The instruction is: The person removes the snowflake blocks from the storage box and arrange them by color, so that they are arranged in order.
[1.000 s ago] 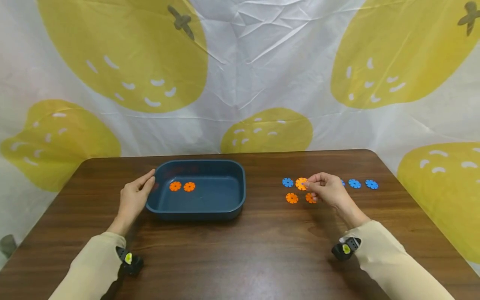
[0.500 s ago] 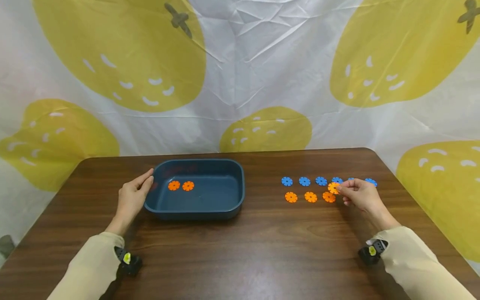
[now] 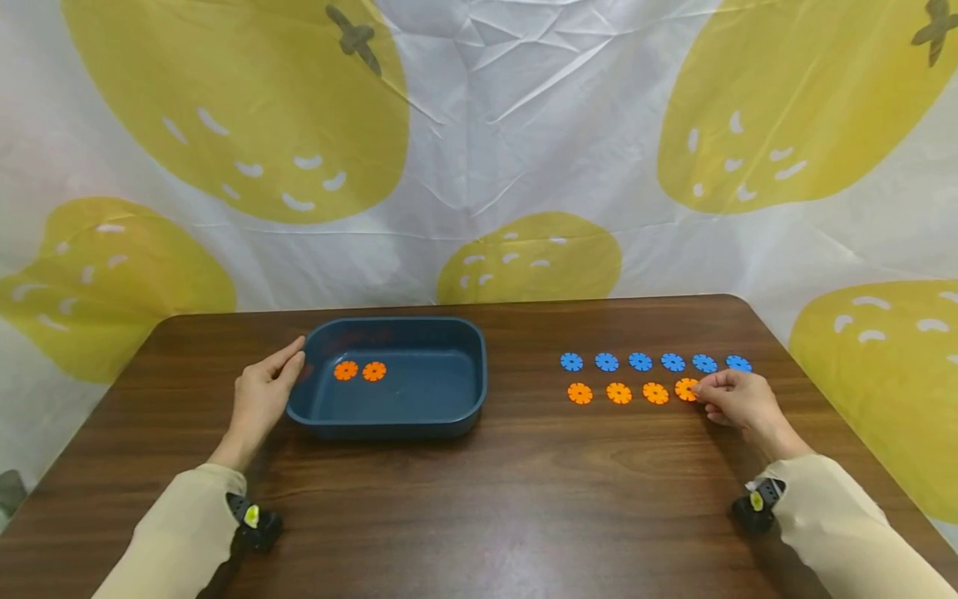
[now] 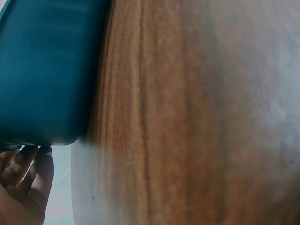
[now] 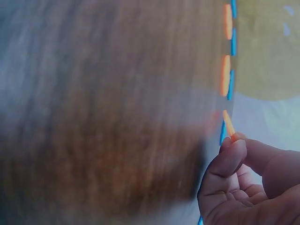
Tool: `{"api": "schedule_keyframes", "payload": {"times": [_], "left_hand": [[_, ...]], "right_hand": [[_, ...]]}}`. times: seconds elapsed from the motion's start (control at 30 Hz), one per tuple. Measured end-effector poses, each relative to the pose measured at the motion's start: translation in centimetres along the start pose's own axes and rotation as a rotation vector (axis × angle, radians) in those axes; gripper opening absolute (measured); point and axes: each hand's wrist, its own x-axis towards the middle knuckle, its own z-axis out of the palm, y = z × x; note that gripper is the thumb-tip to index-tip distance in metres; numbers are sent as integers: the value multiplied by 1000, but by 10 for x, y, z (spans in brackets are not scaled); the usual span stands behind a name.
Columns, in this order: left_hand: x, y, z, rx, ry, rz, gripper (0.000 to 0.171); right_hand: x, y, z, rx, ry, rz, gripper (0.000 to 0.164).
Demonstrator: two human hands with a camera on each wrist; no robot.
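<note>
In the head view, my left hand touches the left end of a dark blue plastic basin with its fingertips, the fingers fairly straight. Two orange notched discs lie inside the basin. On the right, my right hand pinches an orange notched disc between thumb and forefinger, low over the table at the right end of an orange row. The right wrist view shows this orange disc tilted on edge in the pinch. Three orange discs lie flat to its left.
Behind the orange row runs a row of several blue notched discs. All stand on a brown wooden table. A white cloth with yellow fruit prints hangs behind the table's far edge.
My right hand has carried the orange disc rightward from near the row's left, then lowered it toward the front, uncovering the blue discs. My left hand stays at the basin.
</note>
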Motion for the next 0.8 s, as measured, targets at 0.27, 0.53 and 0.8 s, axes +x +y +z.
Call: {"api": "schedule_keyframes", "payload": {"times": [0.27,0.53,0.8], "left_hand": [[0,0,1,2,13,9,42],[1,-1,1,2,16,4,42],[1,-1,0,-4,14,2,42]], "right_hand": [[4,2,0,-97,8,14,25],[5,-2,0,-177,32,2,22],[5,-3,0,-243,41,3,23]]}}
